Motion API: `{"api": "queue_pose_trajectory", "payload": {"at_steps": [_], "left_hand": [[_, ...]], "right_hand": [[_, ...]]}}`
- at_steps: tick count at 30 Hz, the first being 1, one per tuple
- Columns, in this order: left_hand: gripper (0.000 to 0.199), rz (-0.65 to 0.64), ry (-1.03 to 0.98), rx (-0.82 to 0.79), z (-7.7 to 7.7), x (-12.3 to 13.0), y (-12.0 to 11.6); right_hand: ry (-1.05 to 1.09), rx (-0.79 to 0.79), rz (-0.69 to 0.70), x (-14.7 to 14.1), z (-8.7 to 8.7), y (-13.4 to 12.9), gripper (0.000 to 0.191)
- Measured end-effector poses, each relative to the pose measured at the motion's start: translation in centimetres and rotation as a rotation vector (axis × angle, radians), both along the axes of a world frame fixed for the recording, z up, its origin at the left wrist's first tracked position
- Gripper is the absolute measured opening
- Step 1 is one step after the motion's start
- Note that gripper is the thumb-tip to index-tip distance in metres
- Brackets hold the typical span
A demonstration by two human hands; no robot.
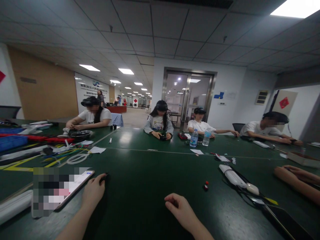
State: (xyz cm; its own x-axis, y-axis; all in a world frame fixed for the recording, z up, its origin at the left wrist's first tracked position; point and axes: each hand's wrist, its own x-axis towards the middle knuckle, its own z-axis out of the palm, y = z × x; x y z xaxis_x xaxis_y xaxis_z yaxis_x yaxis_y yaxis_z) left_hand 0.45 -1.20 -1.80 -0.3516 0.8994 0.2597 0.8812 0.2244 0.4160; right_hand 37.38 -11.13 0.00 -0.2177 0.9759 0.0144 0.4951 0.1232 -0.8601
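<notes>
My left hand is closed around a small dark object over the green table, just right of a lit tablet. The tablet's left part is blurred out. My right hand rests on its side at the near middle of the table, fingers curled and slightly apart, holding nothing. Beyond it, to the right, stands a small red and black object.
White power strips with black cables lie at the right, beside another person's hands. Cables and blue bins fill the left. Two water bottles stand farther back. Several people sit around the table.
</notes>
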Motion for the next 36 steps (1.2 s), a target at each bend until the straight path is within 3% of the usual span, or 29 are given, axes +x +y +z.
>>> {"api": "queue_pose_trajectory", "payload": {"at_steps": [26,36], "left_hand": [[0.039,0.004,-0.003,-0.022,0.3,0.1,0.0],[0.04,-0.007,-0.004,-0.028,0.2,0.2,0.1]], "right_hand": [[-0.001,-0.077,-0.019,-0.1,1.8,-0.8,0.028],[0.001,-0.037,0.0,0.1,0.6,-0.4,0.03]]}}
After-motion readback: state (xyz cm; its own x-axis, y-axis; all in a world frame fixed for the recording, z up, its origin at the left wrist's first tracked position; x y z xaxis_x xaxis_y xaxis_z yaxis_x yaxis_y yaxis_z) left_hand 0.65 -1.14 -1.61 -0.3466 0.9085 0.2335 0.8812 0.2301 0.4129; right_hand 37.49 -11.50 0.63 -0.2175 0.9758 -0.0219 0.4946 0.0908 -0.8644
